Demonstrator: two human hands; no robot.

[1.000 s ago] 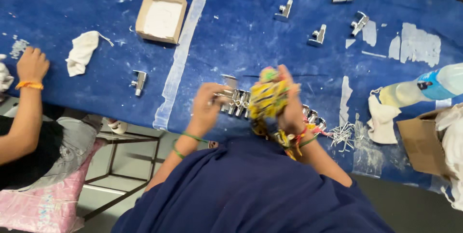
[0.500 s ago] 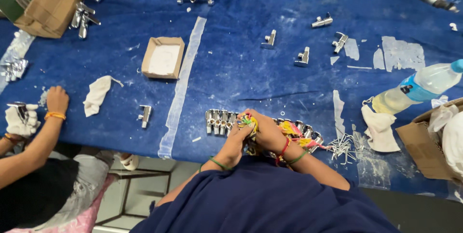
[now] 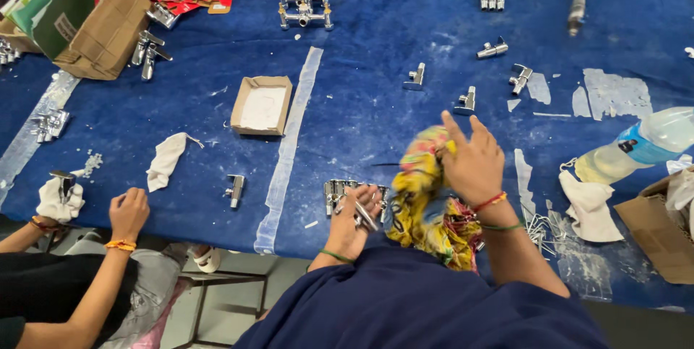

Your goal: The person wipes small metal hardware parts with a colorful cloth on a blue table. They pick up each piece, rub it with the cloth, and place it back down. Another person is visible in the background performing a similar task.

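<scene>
Your left hand [image 3: 356, 220] grips a chrome valve [image 3: 363, 213] at the worktop's [image 3: 376, 103] near edge; your right hand [image 3: 473, 165] clutches the multicoloured cloth [image 3: 423, 204] just beside it. Loosen that grip and the valve could drop off the edge.

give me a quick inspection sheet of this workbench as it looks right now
surface: blue cloth-covered table, streaked with white powder and strips of pale tape
job's things: chrome valve fitting in the left hand; multicoloured rag gripped by the right hand; a row of chrome fittings lies beside the left hand
clutter: open box of white powder, white cloth, plastic bottle, loose fittings, cardboard boxes
grippers: both hands closed on their things
cables: nothing seen
surroundings: a co-worker's hands at the near left edge, one holding a fitting in a white cloth
</scene>
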